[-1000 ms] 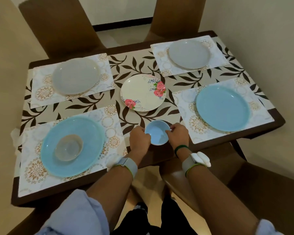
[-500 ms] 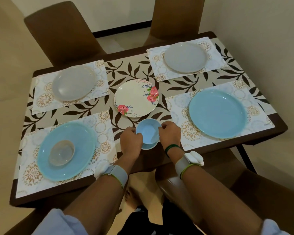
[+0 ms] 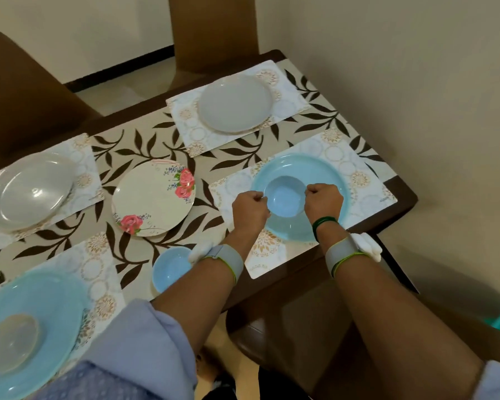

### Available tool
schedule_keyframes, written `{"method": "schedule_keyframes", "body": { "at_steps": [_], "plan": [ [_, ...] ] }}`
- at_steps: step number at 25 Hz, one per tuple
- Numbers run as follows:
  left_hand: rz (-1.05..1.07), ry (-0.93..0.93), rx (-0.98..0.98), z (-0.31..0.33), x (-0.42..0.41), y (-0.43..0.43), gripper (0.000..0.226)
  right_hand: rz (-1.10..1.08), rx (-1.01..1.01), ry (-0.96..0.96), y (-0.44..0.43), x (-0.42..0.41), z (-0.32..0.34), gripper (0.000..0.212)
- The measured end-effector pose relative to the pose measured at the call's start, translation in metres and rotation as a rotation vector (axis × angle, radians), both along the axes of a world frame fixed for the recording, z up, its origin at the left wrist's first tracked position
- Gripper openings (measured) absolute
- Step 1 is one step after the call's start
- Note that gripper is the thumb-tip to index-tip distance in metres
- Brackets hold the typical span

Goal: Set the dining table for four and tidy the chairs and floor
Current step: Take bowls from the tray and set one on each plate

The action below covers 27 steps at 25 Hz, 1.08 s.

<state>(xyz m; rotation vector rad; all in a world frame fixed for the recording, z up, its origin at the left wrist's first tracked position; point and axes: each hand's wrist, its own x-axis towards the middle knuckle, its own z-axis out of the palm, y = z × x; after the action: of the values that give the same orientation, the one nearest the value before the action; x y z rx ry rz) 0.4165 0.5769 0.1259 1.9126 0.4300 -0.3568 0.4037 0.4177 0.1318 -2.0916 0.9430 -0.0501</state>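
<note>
The small blue bowl [image 3: 285,196] sits over the middle of the blue plate [image 3: 324,166] at the near right place. I cannot tell whether it rests on the plate or hangs just above it. The left hand [image 3: 250,210] and the right hand [image 3: 324,202] take it from opposite sides. Each grip is clamped on the rim, fingers curled in and pinching, so the bowl lies directly between the two grips. The hold on both sides probably keeps the bowl level and lets it be centred on the plate.

That plate lies on a patterned placemat [image 3: 367,197] close to the right near corner of the surface [image 3: 401,194]. A second blue bowl [image 3: 171,269] stands alone at the near edge, just left of the left wrist, on no plate; it is likely meant for another place.

At the near left, another blue plate [image 3: 55,298] already carries a pale bowl [image 3: 12,342], which suggests one bowl per plate. A flowered plate [image 3: 153,197] sits in the middle of the surface. Two grey plates, one far right [image 3: 234,103] and one far left [image 3: 29,192], lie on their mats without bowls, so the setting looks about half done.
</note>
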Motion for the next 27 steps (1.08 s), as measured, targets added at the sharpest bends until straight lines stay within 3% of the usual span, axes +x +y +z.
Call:
{"method": "schedule_keyframes", "body": {
  "at_steps": [10,15,17,20,24,27],
  "plan": [
    [-0.041,0.049,0.011,-0.030,0.019,-0.036,0.029,0.035,0.042,0.022,-0.043,0.007,-0.035,0.024],
    [0.008,0.027,0.032,-0.019,0.012,-0.011,0.034,0.031,-0.117,-0.080,-0.019,0.005,-0.019,0.035],
    [-0.011,-0.051,0.113,-0.014,0.005,0.010,0.032,0.126,-0.141,-0.125,0.008,0.002,-0.012,0.032],
    [0.007,-0.108,0.327,-0.003,-0.014,0.074,0.028,0.382,-0.008,-0.061,0.080,-0.010,-0.006,0.023],
    [0.146,-0.051,0.500,0.011,-0.063,0.172,0.029,0.676,0.179,0.170,0.176,-0.041,-0.014,0.039],
    [0.198,0.062,0.583,0.002,-0.116,0.232,0.043,0.821,0.120,0.197,0.217,-0.061,-0.023,0.033]
  ]
}}
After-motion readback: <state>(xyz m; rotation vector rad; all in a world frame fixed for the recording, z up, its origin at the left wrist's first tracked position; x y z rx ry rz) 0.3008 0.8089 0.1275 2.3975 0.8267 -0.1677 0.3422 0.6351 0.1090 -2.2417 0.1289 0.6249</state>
